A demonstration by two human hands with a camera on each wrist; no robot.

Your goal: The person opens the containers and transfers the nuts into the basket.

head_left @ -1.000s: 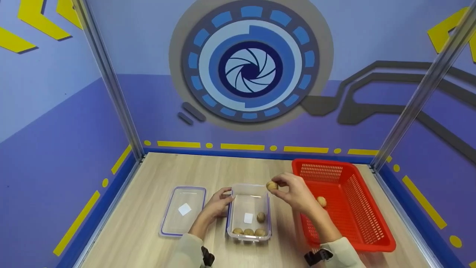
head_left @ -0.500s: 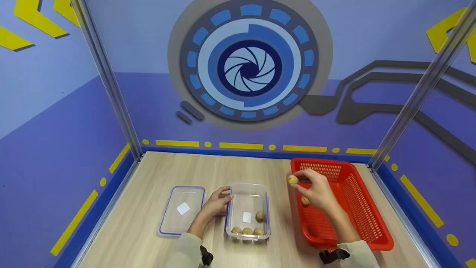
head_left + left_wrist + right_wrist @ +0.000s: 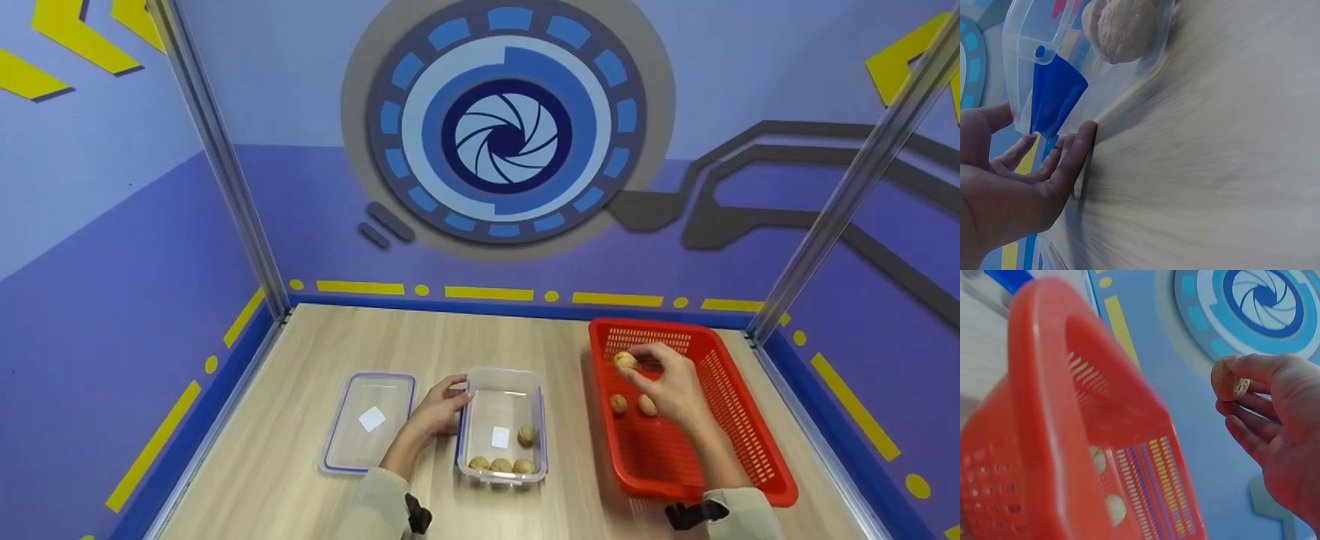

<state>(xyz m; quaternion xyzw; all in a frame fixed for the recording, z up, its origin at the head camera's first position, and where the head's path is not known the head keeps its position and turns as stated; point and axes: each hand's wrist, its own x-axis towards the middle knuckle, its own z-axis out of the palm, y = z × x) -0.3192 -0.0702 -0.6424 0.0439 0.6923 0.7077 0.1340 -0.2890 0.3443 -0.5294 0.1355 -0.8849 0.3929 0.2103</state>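
Observation:
In the head view my right hand (image 3: 673, 382) pinches a walnut (image 3: 624, 361) between thumb and fingers, above the red plastic basket (image 3: 660, 487). Two more walnuts lie in the basket, a left one (image 3: 618, 405) and a right one (image 3: 647, 406). My left hand (image 3: 439, 409) holds the left side of a clear plastic food container (image 3: 504, 405), thumb at its rim. Several walnuts line its near end, and a single walnut (image 3: 526, 435) sits by its right wall. The left wrist view shows fingers beside the container's blue latch (image 3: 1057, 93).
A clear lid (image 3: 369, 424) with a blue-edged seal lies on the wooden table (image 3: 420, 337), left of my left hand. Metal posts and printed walls enclose the table at the sides and back.
My right hand has carried its walnut rightward, from beside the container to over the basket. Both walnuts in the basket now show past the hand. My left hand and the container stay put.

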